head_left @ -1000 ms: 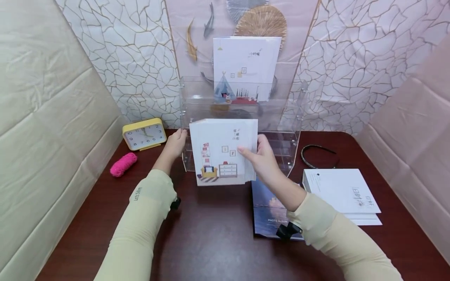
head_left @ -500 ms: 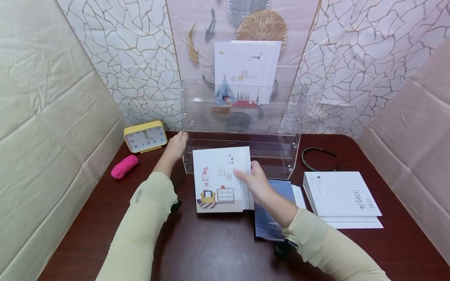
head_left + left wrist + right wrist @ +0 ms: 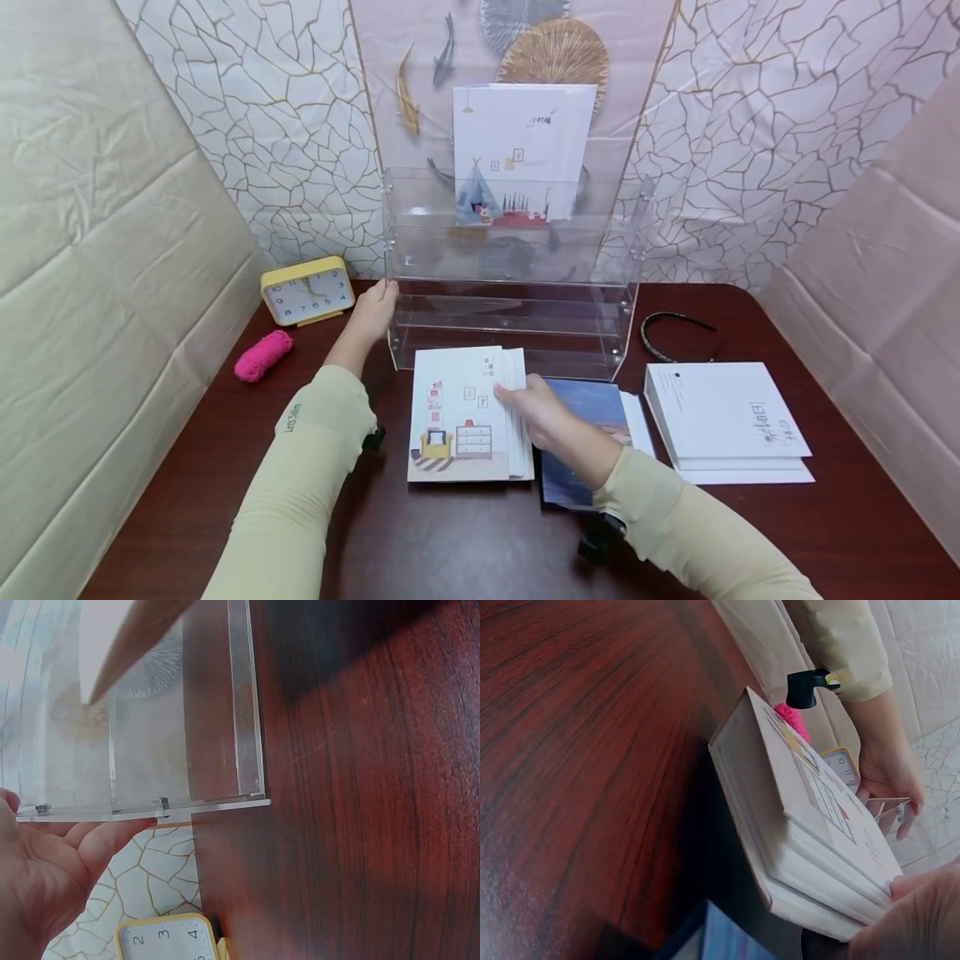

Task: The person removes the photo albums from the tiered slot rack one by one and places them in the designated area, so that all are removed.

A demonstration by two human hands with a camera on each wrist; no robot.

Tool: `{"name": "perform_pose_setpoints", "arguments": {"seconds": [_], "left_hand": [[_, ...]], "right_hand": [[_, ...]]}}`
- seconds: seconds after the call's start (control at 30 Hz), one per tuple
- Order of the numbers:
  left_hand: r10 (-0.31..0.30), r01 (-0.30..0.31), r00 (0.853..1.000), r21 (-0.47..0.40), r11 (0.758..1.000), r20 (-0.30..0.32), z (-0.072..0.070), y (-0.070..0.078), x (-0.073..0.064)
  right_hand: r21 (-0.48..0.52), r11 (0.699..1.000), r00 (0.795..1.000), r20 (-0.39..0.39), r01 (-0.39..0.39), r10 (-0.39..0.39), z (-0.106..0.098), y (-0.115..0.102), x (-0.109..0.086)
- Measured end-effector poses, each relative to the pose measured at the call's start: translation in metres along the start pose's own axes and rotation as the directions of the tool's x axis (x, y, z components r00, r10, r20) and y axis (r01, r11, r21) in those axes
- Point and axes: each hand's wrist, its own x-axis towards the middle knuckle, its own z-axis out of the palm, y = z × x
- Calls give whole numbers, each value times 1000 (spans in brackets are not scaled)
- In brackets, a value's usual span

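My right hand (image 3: 542, 408) grips a white photo album (image 3: 450, 417) with a drawn armchair and drawers on its cover, low over the table in front of the rack. In the right wrist view the thumb lies on the cover (image 3: 832, 802), with the page edges facing the camera and the covers slightly spread. My left hand (image 3: 372, 310) holds the side edge of a clear acrylic display rack (image 3: 510, 329). In the left wrist view its fingers (image 3: 112, 838) lie along the outside of the side panel. Another white album (image 3: 517, 154) with a tent drawing stands on the rack's upper tier.
A blue photo album (image 3: 577, 417) lies right of the held one, partly under the right forearm. Beyond it are a white binder-like album (image 3: 723, 412) and a black headband (image 3: 652, 333). A yellow clock (image 3: 309, 292) and pink yarn (image 3: 262, 356) sit at left.
My right hand has brought the white album down and toward me, from in front of the rack to low over the table, tilting it flatter. The left hand has stayed on the rack's side.
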Motion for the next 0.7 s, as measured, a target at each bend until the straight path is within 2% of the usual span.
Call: {"name": "perform_pose_setpoints", "arguments": {"seconds": [0.27, 0.5, 0.7], "left_hand": [[40, -39, 999, 45, 998, -18, -1, -1, 2], [42, -42, 999, 52, 998, -15, -1, 0, 3], [34, -34, 999, 37, 999, -8, 1, -2, 2]], "right_hand": [[-39, 999, 1000, -15, -26, 26, 3, 6, -1], [-86, 994, 996, -58, -71, 66, 4, 9, -3], [-80, 995, 994, -99, -56, 48, 6, 15, -4]]}}
